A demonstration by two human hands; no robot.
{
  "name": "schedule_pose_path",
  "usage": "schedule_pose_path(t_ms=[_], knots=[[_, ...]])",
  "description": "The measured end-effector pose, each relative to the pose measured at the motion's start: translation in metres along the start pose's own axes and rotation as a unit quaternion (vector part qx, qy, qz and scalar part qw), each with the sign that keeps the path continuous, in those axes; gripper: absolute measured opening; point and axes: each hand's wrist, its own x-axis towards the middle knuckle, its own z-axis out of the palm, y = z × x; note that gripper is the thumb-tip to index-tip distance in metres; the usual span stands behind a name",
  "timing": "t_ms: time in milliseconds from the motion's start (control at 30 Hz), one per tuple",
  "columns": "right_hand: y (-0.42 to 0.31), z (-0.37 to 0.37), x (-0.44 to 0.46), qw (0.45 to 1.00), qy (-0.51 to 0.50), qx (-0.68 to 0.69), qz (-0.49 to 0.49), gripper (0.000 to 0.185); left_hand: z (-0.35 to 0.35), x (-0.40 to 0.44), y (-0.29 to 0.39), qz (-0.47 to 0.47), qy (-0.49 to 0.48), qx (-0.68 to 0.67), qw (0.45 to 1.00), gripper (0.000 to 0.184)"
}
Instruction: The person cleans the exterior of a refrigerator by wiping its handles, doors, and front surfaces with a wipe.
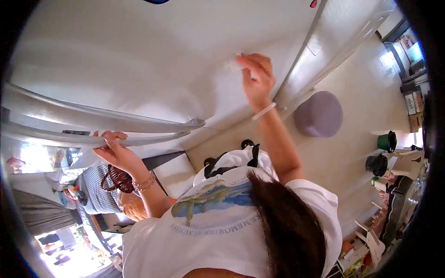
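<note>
My right hand point(257, 76) is raised against a broad, pale, glossy door panel point(139, 51). Its fingers pinch a small white crumpled tissue point(234, 62), which blurs into the pale surface behind it. Lower on the left, my left hand point(115, 150) has its fingers curled over the edge of a long curved silver door handle point(83, 137). A second curved handle point(106, 119) runs alongside it, just above in the picture. A bracelet is on each wrist.
A round mauve stool point(319, 114) stands on the tiled floor to the right. Dark green and black pots point(386, 141) and wooden chairs point(371, 241) lie further right. At left are a checked cloth point(95, 187), a brown woven basket point(118, 180) and a grey curtain point(34, 211).
</note>
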Motion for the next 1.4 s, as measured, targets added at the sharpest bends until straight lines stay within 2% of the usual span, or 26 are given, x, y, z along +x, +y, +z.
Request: schedule_pose_path(t_ms=[33,100,167,267,367,467,600,700,800,900,967,1067,1167,1233,1333,1400], knots=[[0.000,-0.005,0.016,1.000,0.007,-0.007,0.007,0.030,0.003,0.000,0.000,-0.002,0.001,-0.012,1.000,0.024],[-0.004,-0.002,0.069,0.993,0.098,-0.053,-0.027,0.029,0.003,-0.002,-0.010,-0.008,0.009,-0.008,1.000,0.024],[-0.021,0.014,0.121,0.984,0.147,-0.003,-0.103,0.027,0.003,-0.002,-0.002,-0.015,0.010,-0.032,0.999,0.026],[-0.028,0.016,0.099,0.988,0.092,-0.050,-0.112,0.024,0.003,-0.004,0.004,-0.023,0.014,0.008,1.000,0.026],[0.004,-0.002,0.004,0.999,0.003,-0.021,-0.030,0.029,-0.002,-0.001,-0.006,0.001,0.008,-0.012,1.000,0.024],[-0.005,-0.004,0.012,0.999,-0.002,-0.035,-0.001,0.031,0.000,-0.005,0.004,-0.028,0.014,0.004,0.999,0.023],[-0.038,0.015,0.109,0.991,0.096,-0.008,-0.088,0.031,-0.001,-0.002,-0.001,-0.010,-0.003,-0.009,1.000,0.021],[-0.028,0.010,0.082,0.993,0.062,-0.033,-0.092,0.029,-0.001,-0.002,-0.002,-0.014,-0.004,-0.032,0.999,0.021],[-0.008,-0.001,0.015,0.999,-0.002,-0.022,-0.023,0.028,-0.002,-0.001,0.000,-0.015,0.000,-0.053,0.998,0.022],[-0.016,0.002,0.043,0.998,0.021,-0.028,-0.048,0.026,-0.005,-0.001,0.000,-0.005,-0.018,-0.040,0.999,0.024],[-0.036,0.006,0.096,0.993,0.063,-0.046,-0.091,0.024,-0.004,-0.001,0.000,-0.010,-0.027,-0.032,0.999,0.025],[-0.042,0.020,0.124,0.984,0.124,-0.024,-0.122,0.022,-0.005,0.001,0.001,-0.027,-0.025,-0.035,0.999,0.026],[-0.025,0.013,0.047,0.996,0.027,-0.020,-0.085,0.026,-0.002,0.000,0.000,-0.032,-0.010,-0.061,0.998,0.027],[-0.022,0.006,-0.004,0.999,-0.039,-0.015,-0.026,0.027,-0.006,0.001,-0.004,-0.029,-0.021,-0.063,0.997,0.027],[-0.021,0.010,0.007,0.998,-0.024,0.012,-0.053,0.027,-0.004,0.002,-0.002,-0.018,-0.022,-0.084,0.996,0.028],[-0.049,0.024,0.064,0.992,0.006,-0.003,-0.130,0.025,-0.006,0.002,-0.006,-0.012,-0.024,-0.078,0.997,0.028]])
